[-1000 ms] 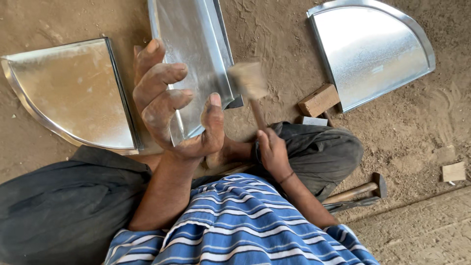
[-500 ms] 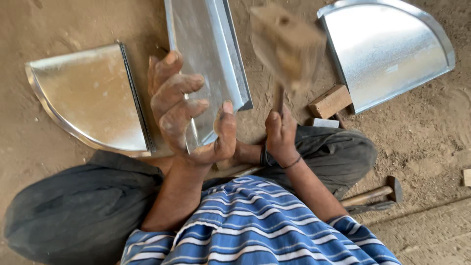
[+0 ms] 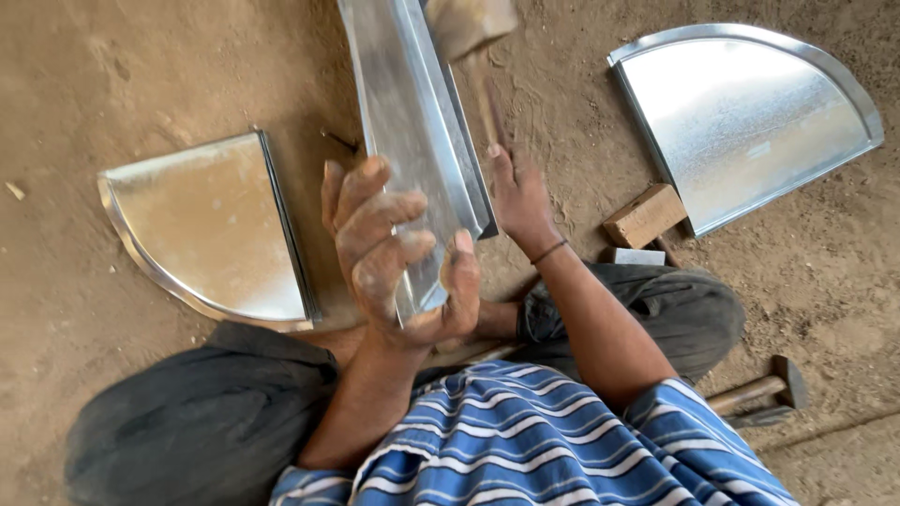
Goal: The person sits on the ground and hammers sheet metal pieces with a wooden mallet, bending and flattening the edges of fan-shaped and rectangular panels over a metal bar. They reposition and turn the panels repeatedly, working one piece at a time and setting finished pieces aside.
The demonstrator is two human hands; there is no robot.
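Note:
I sit on a dirt floor with a long folded strip of galvanised sheet metal [image 3: 412, 122] running away from me. My left hand [image 3: 394, 253] grips the near end of the strip, fingers on one side and thumb on the other. My right hand [image 3: 517, 199] is closed on the handle of a wooden mallet [image 3: 469, 23]. The mallet's blurred head is raised beside the strip's far end at the top of the view.
Two quarter-round sheet metal pans lie on the dirt: one at the left [image 3: 211, 230], one at the upper right [image 3: 750, 117]. A small wooden block [image 3: 645, 215] lies by the right pan. A steel hammer [image 3: 764, 389] rests near my right leg.
The mallet has swung up and away from me, from beside the strip's near part to the far end. My left hand keeps its hold on the strip.

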